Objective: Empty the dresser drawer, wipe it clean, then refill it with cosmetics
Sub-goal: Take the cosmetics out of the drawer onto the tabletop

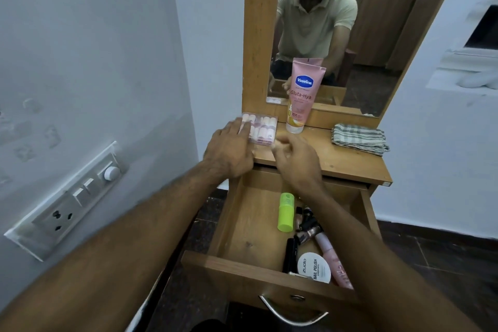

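Observation:
The wooden drawer [237, 264] stands pulled out below me. It holds a lime-green bottle [286, 213], a white round nail polish remover tub [314, 269], a pink tube [335, 264] and several dark makeup sticks [305, 226]. On the dresser top [347, 167] lies a clear box of false nails [262, 128]. My left hand [229, 153] lies over the box's left edge with its fingers on it. My right hand [296, 159] hovers at the box's near right corner, its fingers curled and blurred. A pink Vaseline tube [303, 94] stands upright behind the box.
A folded checked cloth [359, 137] lies on the right of the dresser top. The mirror [350, 35] rises behind it. A white wall with a switch board [70, 197] is close on the left. The drawer's metal handle [291, 315] juts toward me.

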Motion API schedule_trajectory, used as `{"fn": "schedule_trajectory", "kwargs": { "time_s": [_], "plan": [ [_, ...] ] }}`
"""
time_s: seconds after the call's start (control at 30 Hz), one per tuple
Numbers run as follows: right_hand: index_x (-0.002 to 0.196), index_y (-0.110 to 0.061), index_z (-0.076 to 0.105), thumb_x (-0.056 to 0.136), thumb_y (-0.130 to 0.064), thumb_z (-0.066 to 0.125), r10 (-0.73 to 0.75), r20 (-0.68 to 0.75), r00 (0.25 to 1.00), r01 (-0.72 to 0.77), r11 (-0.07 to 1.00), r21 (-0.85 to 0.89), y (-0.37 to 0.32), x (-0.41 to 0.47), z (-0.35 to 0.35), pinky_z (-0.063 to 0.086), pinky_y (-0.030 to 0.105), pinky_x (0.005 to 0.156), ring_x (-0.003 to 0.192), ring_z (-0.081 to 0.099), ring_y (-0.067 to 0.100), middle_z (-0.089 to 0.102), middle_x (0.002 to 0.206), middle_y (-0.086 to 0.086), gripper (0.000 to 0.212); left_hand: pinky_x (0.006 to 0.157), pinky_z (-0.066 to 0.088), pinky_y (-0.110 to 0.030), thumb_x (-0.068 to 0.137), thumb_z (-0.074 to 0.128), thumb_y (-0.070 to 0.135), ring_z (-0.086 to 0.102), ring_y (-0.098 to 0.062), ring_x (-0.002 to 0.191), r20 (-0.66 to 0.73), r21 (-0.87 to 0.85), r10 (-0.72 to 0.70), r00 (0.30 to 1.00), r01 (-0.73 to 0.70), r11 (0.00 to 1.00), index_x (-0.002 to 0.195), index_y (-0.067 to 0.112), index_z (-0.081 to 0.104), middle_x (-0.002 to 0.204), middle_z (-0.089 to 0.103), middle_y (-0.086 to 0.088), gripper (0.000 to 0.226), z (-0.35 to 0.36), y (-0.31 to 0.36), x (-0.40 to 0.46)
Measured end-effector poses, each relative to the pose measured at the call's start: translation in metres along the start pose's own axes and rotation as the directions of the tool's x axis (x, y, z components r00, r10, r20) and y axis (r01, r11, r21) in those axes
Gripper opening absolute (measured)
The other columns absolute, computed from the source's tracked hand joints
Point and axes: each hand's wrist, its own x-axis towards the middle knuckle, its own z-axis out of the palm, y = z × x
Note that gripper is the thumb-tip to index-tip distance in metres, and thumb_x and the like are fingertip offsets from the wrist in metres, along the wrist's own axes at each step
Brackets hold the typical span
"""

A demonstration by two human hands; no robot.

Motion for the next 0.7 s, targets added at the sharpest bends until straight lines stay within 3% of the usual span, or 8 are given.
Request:
{"fn": "schedule_trajectory", "kwargs": {
  "time_s": [0.07, 0.13, 0.23, 0.3, 0.37, 0.5, 0.6, 0.7],
  "plan": [
    [0.097, -0.028, 0.068, 0.093, -0.039, 0.062, 0.080, 0.013, 0.997, -0.079, 0.996, -0.051, 0.012, -0.029, -0.007, 0.055, 0.034, 0.075, 0.082, 0.065, 0.010, 0.069, 0.087, -0.013, 0.013, 0.109, 0.035, -0.046, 0.093, 0.050, 0.034, 0.043, -0.029, 0.134, -0.191, -0.050, 0.047, 0.981, -0.058, 0.997, 0.148, 0.016, 0.042, 0.151, 0.044, -0.011, 0.059, 0.008, 0.013, -0.019],
    [0.098, -0.031, 0.065, 0.088, -0.054, 0.061, 0.194, 0.163, 0.967, -0.151, 0.958, -0.245, 0.027, -0.051, -0.007, 0.054, 0.035, 0.076, 0.088, 0.067, 0.016, 0.068, 0.087, -0.013, 0.024, 0.097, 0.038, -0.042, 0.090, 0.053, 0.031, 0.051, -0.023, 0.117, -0.280, -0.113, 0.113, 0.953, -0.150, 0.982, 0.132, 0.022, 0.056, 0.127, 0.058, -0.003, 0.043, 0.026, 0.032, -0.040],
    [0.121, -0.033, 0.058, 0.079, -0.069, 0.061, 0.261, 0.361, 0.895, -0.021, 0.834, -0.552, 0.041, -0.069, -0.001, 0.047, 0.037, 0.085, 0.115, 0.060, 0.025, 0.065, 0.116, -0.002, 0.056, 0.099, 0.038, -0.039, 0.088, 0.055, 0.029, 0.052, -0.016, 0.111, -0.196, -0.195, 0.100, 0.975, -0.139, 0.971, 0.121, 0.030, 0.060, 0.117, 0.059, 0.007, 0.033, 0.055, 0.051, -0.063],
    [0.134, -0.030, 0.049, 0.076, -0.068, 0.063, 0.243, 0.437, 0.866, 0.102, 0.769, -0.631, 0.044, -0.073, 0.002, 0.044, 0.041, 0.095, 0.123, 0.053, 0.027, 0.062, 0.129, 0.003, 0.071, 0.110, 0.031, -0.040, 0.088, 0.058, 0.027, 0.052, -0.015, 0.115, -0.094, -0.198, 0.057, 0.994, -0.075, 0.977, 0.123, 0.032, 0.059, 0.121, 0.059, 0.009, 0.035, 0.068, 0.053, -0.070],
    [0.138, -0.031, 0.044, 0.078, -0.060, 0.066, 0.218, 0.466, 0.857, 0.156, 0.753, -0.639, 0.045, -0.074, 0.004, 0.040, 0.043, 0.099, 0.126, 0.052, 0.028, 0.062, 0.131, 0.005, 0.070, 0.115, 0.024, -0.041, 0.086, 0.060, 0.027, 0.052, -0.015, 0.119, -0.022, -0.110, 0.071, 0.997, -0.073, 0.991, 0.129, 0.032, 0.057, 0.125, 0.059, 0.008, 0.043, 0.074, 0.049, -0.070],
    [0.128, -0.033, 0.050, 0.083, -0.052, 0.059, 0.188, 0.389, 0.902, 0.046, 0.853, -0.520, 0.044, -0.072, -0.001, 0.042, 0.040, 0.092, 0.112, 0.062, 0.029, 0.068, 0.119, 0.003, 0.050, 0.112, 0.027, -0.043, 0.082, 0.064, 0.034, 0.053, -0.018, 0.123, 0.052, 0.075, 0.208, 0.977, -0.211, 0.975, 0.140, 0.029, 0.048, 0.134, 0.056, 0.005, 0.060, 0.081, 0.043, -0.068],
    [0.109, -0.032, 0.058, 0.080, -0.038, 0.064, 0.186, 0.241, 0.953, -0.139, 0.970, -0.198, 0.047, -0.074, -0.012, 0.050, 0.033, 0.072, 0.085, 0.069, 0.024, 0.072, 0.091, -0.004, 0.030, 0.110, 0.030, -0.040, 0.089, 0.060, 0.040, 0.052, -0.018, 0.126, 0.021, 0.042, 0.253, 0.967, -0.254, 0.966, 0.145, 0.028, 0.042, 0.143, 0.054, 0.004, 0.061, 0.082, 0.045, -0.069],
    [0.101, -0.033, 0.063, 0.081, -0.025, 0.068, 0.209, 0.125, 0.970, -0.220, 0.972, 0.083, 0.048, -0.076, -0.019, 0.049, 0.025, 0.054, 0.065, 0.064, 0.009, 0.069, 0.077, -0.008, 0.022, 0.107, 0.030, -0.036, 0.096, 0.054, 0.040, 0.057, -0.016, 0.118, -0.023, -0.097, 0.241, 0.970, -0.242, 0.966, 0.138, 0.028, 0.049, 0.134, 0.063, 0.005, 0.044, 0.080, 0.044, -0.070]
  ]
}}
